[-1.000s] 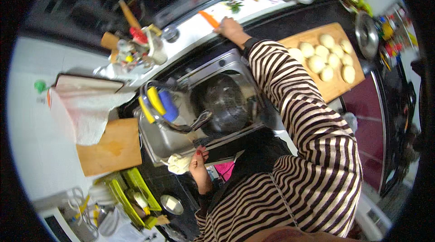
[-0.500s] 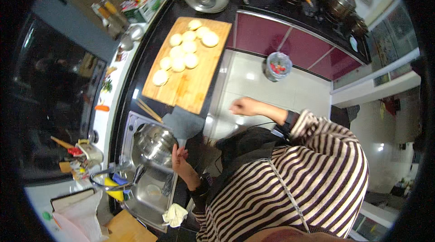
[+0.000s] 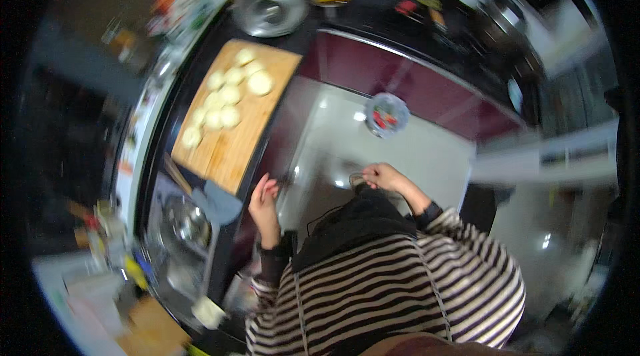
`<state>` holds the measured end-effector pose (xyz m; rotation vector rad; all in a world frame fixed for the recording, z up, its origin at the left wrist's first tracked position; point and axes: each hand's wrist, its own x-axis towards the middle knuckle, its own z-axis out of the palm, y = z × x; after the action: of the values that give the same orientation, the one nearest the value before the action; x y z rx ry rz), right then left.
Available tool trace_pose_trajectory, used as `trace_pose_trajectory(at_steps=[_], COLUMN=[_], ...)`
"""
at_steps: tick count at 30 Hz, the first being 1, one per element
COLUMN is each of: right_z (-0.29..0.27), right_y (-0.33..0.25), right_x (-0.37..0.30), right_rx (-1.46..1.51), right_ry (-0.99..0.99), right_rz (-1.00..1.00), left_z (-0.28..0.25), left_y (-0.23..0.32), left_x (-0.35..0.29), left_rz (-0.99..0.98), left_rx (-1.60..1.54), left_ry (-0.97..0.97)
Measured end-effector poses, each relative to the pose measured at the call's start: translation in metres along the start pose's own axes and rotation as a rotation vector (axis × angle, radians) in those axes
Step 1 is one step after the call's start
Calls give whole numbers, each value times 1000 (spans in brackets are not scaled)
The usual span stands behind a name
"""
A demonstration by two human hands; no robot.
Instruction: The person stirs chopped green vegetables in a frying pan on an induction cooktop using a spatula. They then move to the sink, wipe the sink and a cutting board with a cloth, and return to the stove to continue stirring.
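Observation:
My left hand (image 3: 265, 197) is raised over the counter's front edge, beside the grey-blue cloth (image 3: 219, 204). It holds nothing, and its fingers are apart and slightly bent. In front of my body, over the floor, my right hand (image 3: 385, 177) is closed with fingertips pinched at the upper edge of my black apron (image 3: 357, 226). A thin greyish loop shows by those fingertips; blur hides what it is. On the counter to the left lies a wooden board (image 3: 223, 163) bearing several pale, round dough pieces (image 3: 230, 95).
A metal bowl (image 3: 185, 221) sits in the sink (image 3: 187, 276) at the left. Beyond the board stands a wide metal basin (image 3: 271, 9). A lined bin (image 3: 387, 116) is on the floor before dark red cabinets (image 3: 427, 96). Pots (image 3: 500, 19) stand at the far right.
My body and view have turned toward the right. My left hand has left the sink's edge and risen. My right hand has come in to the apron and pinched closed. The dough lies as before.

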<state>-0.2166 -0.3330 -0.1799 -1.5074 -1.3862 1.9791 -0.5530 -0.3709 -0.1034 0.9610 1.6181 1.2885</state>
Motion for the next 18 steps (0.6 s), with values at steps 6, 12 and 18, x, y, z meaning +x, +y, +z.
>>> trace_pose_trajectory(at_steps=[6,12,18], right_z=[-109,-238,-200], right_y=[-1,-19,-91], right_x=[-50,-29,15], right_rx=[-84,-199,-379], right_ry=[30,-129,-142], right_rz=[62,-54,-114], left_z=[127,109,-28], left_y=[20,81,108], left_x=[-33,-104,-186], left_rz=[133,477,179], left_rx=[-378,-6,-158], left_ry=[-142,295,962])
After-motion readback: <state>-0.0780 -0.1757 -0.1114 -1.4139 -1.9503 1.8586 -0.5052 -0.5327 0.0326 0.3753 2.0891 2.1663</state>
